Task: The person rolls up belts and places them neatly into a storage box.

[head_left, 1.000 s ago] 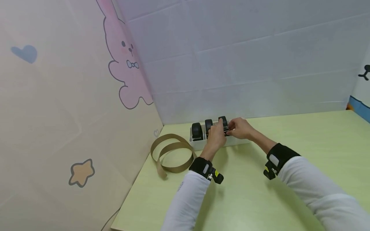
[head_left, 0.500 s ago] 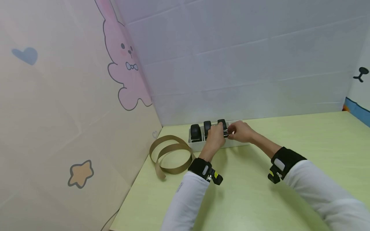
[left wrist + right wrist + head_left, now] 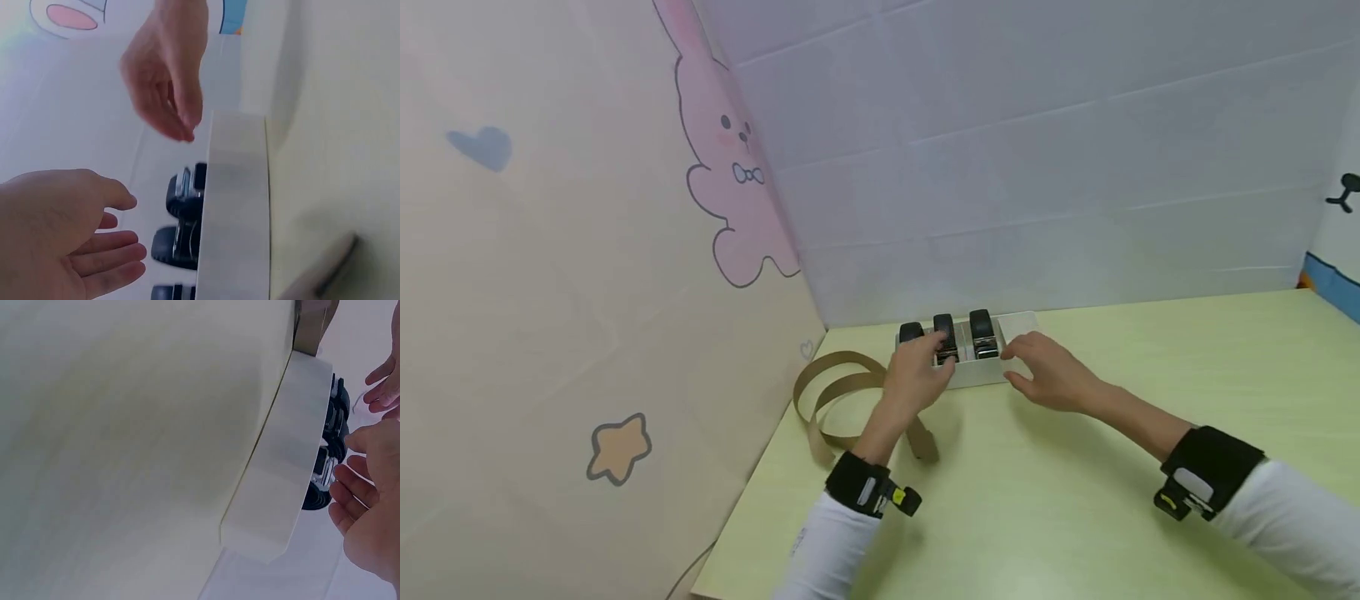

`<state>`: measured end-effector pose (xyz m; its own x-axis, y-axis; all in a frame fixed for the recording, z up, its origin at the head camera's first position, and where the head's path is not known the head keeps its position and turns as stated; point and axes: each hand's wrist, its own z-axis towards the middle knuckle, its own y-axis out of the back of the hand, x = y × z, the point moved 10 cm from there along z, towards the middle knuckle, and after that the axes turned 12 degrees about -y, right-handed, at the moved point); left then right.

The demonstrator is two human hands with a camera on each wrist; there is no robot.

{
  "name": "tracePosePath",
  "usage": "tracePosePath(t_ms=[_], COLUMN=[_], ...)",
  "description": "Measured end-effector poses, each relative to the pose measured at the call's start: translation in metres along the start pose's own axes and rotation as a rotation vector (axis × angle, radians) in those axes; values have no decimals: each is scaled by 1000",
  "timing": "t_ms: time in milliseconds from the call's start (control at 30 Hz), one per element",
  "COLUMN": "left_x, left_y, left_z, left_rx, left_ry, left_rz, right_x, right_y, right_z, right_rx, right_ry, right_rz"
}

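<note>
A white compartment box (image 3: 977,374) at the back of the table holds three rolled black belts with shiny buckles, each in its own slot. The right belt (image 3: 982,332) is in full view; the left belt (image 3: 912,331) is partly covered by my left hand (image 3: 917,372). That hand hovers in front of the left and middle belts, fingers apart with nothing between them, as the left wrist view shows. My right hand (image 3: 1051,372) is by the box's right end, fingers spread and holding nothing. Its fingertips come close to the right belt's buckle (image 3: 325,464) in the right wrist view.
A tan belt (image 3: 859,382) lies loosely coiled on the table, left of the box, partly behind my left hand and wrist. A white wall sheet (image 3: 1015,167) stands right behind the box. A printed wall sheet (image 3: 550,333) borders the table's left side.
Both hands have come away from the right belt, which now sits uncovered in its slot. My left hand has moved left and nearer; the right has drawn back to the right, its fingers spreading.
</note>
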<state>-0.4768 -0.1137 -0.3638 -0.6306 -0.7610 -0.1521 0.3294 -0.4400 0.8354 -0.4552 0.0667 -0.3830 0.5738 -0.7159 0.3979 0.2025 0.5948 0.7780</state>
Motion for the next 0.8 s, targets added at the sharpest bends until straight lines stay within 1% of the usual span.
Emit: tracePosePath(t_ms=[33,100,167,233,300,367,400,467,500,533,567,633,700,733,800], left_x=[4,28,55,86,118,157,175,196,208,214,214,214,223,223,232], left_y=[13,30,47,62,74,78,78,80,77,75,74,70,59,56,45], left_z=[-10,-30,-51,-72,-93,-114,-123,-139,-145,-150,-153,-159,-163,-164,-166], left_rx=[-2,-32,-58,-79,-92,-103,-93,-71,-55,-32,-2,24,44,52,58], left_ry=[21,53,95,146,226,289,325,400,422,445,472,515,526,525,504], left_rz=[-11,-15,5,19,24,37,45,42,50,43,31,-15,-44,-56,-54], right_x=[7,23,40,58,76,92,99,113,119,125,129,136,141,143,146], right_y=[-1,-6,-15,-24,-37,-51,-58,-74,-81,-88,-95,-106,-113,-116,-118], right_z=[-6,-18,-26,-31,-33,-34,-33,-31,-30,-29,-28,-26,-25,-24,-24], right_rx=[1,22,59,96,138,171,185,228,241,256,270,285,280,274,255], right_ry=[30,90,163,248,330,409,443,492,515,531,548,579,614,632,667], right_rz=[-10,-20,-27,-43,-76,-106,-119,-142,-156,-169,-181,-205,-229,-235,-252])
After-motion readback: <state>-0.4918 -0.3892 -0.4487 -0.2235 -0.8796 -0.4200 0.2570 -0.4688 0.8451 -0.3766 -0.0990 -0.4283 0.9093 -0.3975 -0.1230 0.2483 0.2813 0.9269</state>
